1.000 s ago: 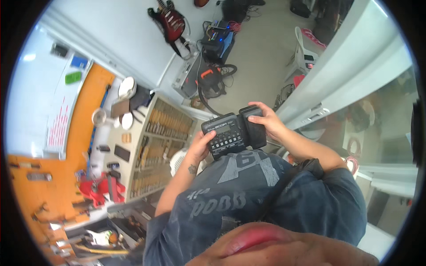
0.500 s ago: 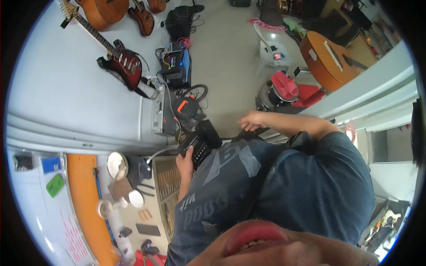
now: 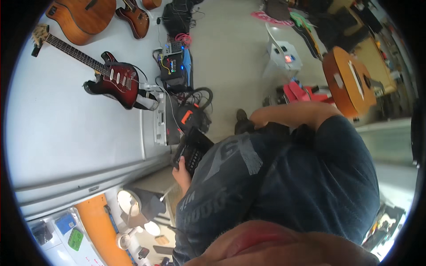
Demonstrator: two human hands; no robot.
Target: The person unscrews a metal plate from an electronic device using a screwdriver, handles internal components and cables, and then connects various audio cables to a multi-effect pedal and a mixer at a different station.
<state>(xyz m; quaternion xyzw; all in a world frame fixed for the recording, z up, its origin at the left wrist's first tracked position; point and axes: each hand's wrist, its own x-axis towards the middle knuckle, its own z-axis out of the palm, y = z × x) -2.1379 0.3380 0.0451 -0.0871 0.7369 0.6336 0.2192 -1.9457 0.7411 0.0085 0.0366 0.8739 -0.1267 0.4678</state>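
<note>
My left hand (image 3: 181, 170) grips a black multi-button effects pedal (image 3: 191, 155) at the left side of my body, closed round its near edge. My right forearm (image 3: 295, 113) reaches down past my shirt (image 3: 275, 177); the right hand at its end is dim and mostly hidden, so I cannot make out its fingers. My dark shoe (image 3: 242, 115) shows on the floor just past it. Beyond the pedal lie a black and orange vacuum (image 3: 193, 117) with its hose and a silver case (image 3: 162, 124) along the wall.
Guitars hang on the white wall (image 3: 113, 86). Gear with cables (image 3: 173, 66) stands beside it. Across the grey floor (image 3: 226, 53) are a white plastic chair (image 3: 286, 53), red items (image 3: 297, 91) and an acoustic guitar (image 3: 344, 80). A workbench (image 3: 157, 208) sits at lower left.
My right hand has let go of the pedal and moved down. The pedal, in my left hand, has moved left and down beside my body. My view has swung round into the room with the guitars.
</note>
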